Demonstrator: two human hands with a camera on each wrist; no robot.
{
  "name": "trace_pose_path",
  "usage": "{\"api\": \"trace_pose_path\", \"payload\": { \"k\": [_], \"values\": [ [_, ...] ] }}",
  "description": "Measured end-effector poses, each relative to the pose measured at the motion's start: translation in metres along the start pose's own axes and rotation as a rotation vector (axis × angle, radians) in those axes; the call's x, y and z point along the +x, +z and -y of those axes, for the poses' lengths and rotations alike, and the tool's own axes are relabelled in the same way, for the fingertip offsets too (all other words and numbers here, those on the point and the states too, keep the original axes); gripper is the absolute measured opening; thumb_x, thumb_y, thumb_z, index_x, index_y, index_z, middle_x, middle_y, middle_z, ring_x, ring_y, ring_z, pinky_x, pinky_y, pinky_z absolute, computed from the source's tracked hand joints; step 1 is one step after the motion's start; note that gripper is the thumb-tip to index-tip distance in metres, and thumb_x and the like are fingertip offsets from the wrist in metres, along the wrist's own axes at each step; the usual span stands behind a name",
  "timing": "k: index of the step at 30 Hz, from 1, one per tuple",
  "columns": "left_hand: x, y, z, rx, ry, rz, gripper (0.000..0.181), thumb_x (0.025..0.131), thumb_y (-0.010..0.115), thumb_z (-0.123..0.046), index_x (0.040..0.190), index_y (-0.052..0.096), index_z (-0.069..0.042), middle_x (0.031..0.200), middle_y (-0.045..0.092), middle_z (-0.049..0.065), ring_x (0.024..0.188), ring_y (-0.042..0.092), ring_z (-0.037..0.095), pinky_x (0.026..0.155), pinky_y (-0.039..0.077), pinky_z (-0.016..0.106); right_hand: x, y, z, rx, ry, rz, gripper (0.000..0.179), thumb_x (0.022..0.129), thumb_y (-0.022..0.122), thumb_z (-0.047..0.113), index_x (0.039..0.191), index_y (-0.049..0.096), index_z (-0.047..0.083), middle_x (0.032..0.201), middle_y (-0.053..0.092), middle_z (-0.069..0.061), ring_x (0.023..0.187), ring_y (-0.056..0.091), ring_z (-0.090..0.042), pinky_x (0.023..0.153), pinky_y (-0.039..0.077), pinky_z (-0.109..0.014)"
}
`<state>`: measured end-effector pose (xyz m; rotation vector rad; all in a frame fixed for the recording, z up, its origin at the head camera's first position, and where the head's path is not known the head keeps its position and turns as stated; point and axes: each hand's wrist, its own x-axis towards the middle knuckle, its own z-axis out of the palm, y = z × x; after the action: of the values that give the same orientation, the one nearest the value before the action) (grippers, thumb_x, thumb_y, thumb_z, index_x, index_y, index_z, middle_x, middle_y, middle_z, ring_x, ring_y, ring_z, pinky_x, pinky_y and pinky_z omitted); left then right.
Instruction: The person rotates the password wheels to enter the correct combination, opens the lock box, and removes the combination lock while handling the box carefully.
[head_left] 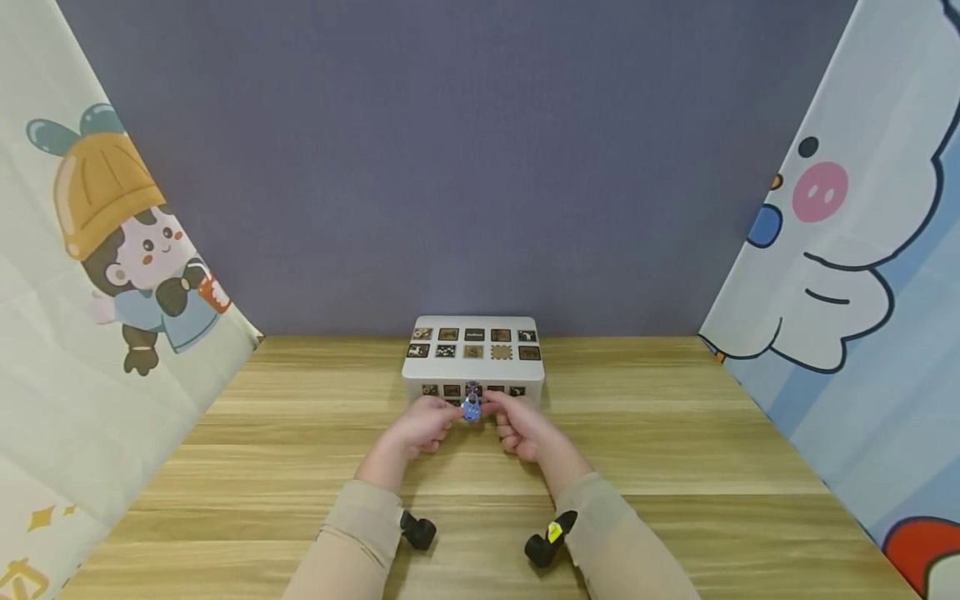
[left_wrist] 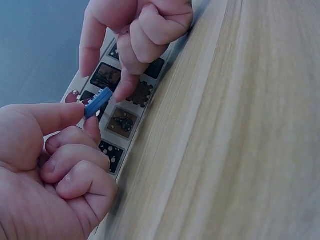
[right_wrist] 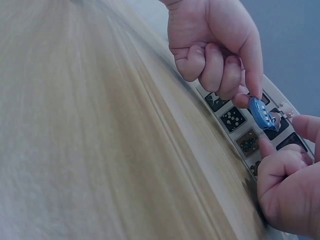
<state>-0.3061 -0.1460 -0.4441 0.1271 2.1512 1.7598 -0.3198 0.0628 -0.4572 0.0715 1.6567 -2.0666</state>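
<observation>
A small blue padlock (head_left: 471, 408) with a row of little dials on its edge is at the front of a white box (head_left: 472, 369). My left hand (head_left: 426, 423) pinches the padlock between thumb and forefinger, its other fingers curled in. Close on the other side is my right hand (head_left: 521, 427), with thumb and forefinger extended and apart and the rest curled. In the right wrist view, the padlock (right_wrist: 262, 114) lies by the box's metal clasp (right_wrist: 285, 110). Whether its shackle passes through the clasp I cannot tell.
The box has dark and brown picture squares on its lid and front. It stands on a wood-grain table (head_left: 637, 417) against a grey back panel (head_left: 480, 167). Cartoon-printed cloths (head_left: 885, 250) hang at both sides.
</observation>
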Motion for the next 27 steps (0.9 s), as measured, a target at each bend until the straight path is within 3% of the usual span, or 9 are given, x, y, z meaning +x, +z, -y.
{"api": "trace_pose_path", "payload": {
  "k": [8,16,27],
  "values": [
    [0.0,0.0,0.001,0.012,0.002,0.009,0.03,0.101,0.059,-0.018,0.108,0.067,0.01,0.057,0.035,-0.008,0.045,0.028,0.006,0.042,0.025,0.02,0.0,0.003,-0.001,0.026,-0.003,0.002,0.045,0.097,0.066,0.033,0.121,0.062,-0.005,0.057,0.032,0.012,0.045,0.026,-0.001,0.04,0.019,-0.015],
    [-0.004,0.001,-0.003,0.003,-0.001,0.013,0.031,0.103,0.055,-0.018,0.112,0.066,0.01,0.059,0.035,-0.008,0.046,0.028,0.005,0.043,0.024,0.02,0.0,0.009,-0.003,0.031,-0.022,0.037,0.019,0.096,0.066,0.025,0.09,0.067,0.007,0.055,0.036,0.01,0.044,0.027,-0.001,0.039,0.02,-0.015],
    [-0.004,0.003,-0.004,0.009,-0.005,0.004,0.033,0.103,0.057,-0.021,0.107,0.065,0.01,0.056,0.034,-0.008,0.046,0.028,0.006,0.042,0.025,0.02,0.0,0.016,-0.007,-0.048,-0.063,0.031,0.016,0.094,0.068,0.019,0.094,0.068,0.003,0.055,0.036,0.009,0.045,0.028,-0.003,0.039,0.022,-0.017]
  ]
}}
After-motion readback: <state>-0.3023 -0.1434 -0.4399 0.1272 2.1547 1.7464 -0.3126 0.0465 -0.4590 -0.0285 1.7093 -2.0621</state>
